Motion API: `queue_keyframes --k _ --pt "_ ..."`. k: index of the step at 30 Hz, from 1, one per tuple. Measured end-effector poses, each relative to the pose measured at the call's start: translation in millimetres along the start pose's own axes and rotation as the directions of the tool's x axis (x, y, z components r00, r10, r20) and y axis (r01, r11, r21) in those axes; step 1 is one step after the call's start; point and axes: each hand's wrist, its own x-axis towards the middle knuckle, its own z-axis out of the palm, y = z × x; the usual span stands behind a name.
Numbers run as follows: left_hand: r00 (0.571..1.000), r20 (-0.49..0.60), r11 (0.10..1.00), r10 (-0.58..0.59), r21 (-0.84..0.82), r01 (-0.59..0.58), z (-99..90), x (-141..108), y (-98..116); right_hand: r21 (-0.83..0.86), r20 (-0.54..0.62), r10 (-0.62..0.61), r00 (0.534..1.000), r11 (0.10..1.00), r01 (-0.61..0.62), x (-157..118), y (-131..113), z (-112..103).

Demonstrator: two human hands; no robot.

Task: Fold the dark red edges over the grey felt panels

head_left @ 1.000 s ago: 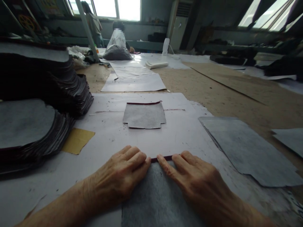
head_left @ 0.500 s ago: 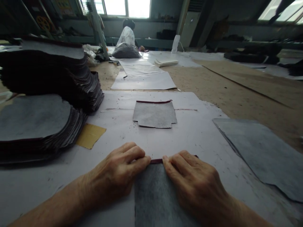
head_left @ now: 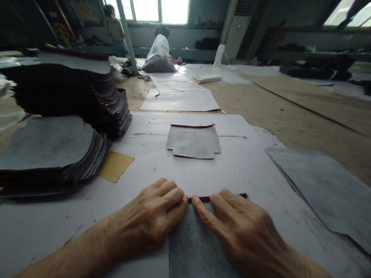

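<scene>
A grey sheet-material panel (head_left: 191, 243) lies before me, a dark maroon strip (head_left: 240, 195) showing along its far edge. My left hand (head_left: 153, 216) is closed, its bent fingers on the left end of that edge. From the right, my right hand (head_left: 240, 224) lies over the panel with its index finger stretched along the strip and apart from the other fingers. Both thumbs are largely hidden. The fingertips of the two hands almost meet. Farther out, a smaller grey piece (head_left: 193, 142) with notched corners and a maroon far edge rests flat on white paper (head_left: 150, 166).
On the left are a tall dark stack of panels (head_left: 66, 88) and a lower stack (head_left: 49, 143), near a yellow card (head_left: 116, 166). Larger grey sheets (head_left: 327, 185) lie at right. Beyond are white sheets (head_left: 179, 101), a plastic-covered bundle (head_left: 159, 63) and two people.
My right index finger has moved left along the maroon strip, closer to my left fingertips, and spread from its other fingers. More of the strip's right end shows. The view has shifted slightly.
</scene>
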Motion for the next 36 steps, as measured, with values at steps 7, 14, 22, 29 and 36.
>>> queue_keyframes --k 7,14,22,29,36 --pt "0.999 -0.019 0.999 -0.049 -0.014 0.049 -0.6 -1.0 -6.4 0.255 -0.017 -0.074 0.997 0.964 0.076 14.6 1.2 6.7" --pt "0.96 -0.113 0.967 -0.255 -0.034 0.252 -13.4 -8.4 29.8 0.274 -0.044 0.034 0.998 0.962 -0.021 10.3 -3.3 17.2" --pt "0.967 -0.026 0.953 -0.253 0.166 0.254 6.8 3.2 47.4 0.171 -0.057 0.238 0.97 0.959 -0.225 -5.8 -9.3 7.9" --pt "0.967 -0.063 0.956 -0.248 0.146 0.254 16.2 -2.3 35.2 0.537 0.121 0.145 0.982 0.823 -0.187 -15.2 15.9 8.1" --pt "0.962 0.018 0.958 -0.273 0.094 0.27 0.2 1.6 39.6 0.436 0.196 0.07 0.978 0.887 -0.151 -16.1 19.7 9.2"
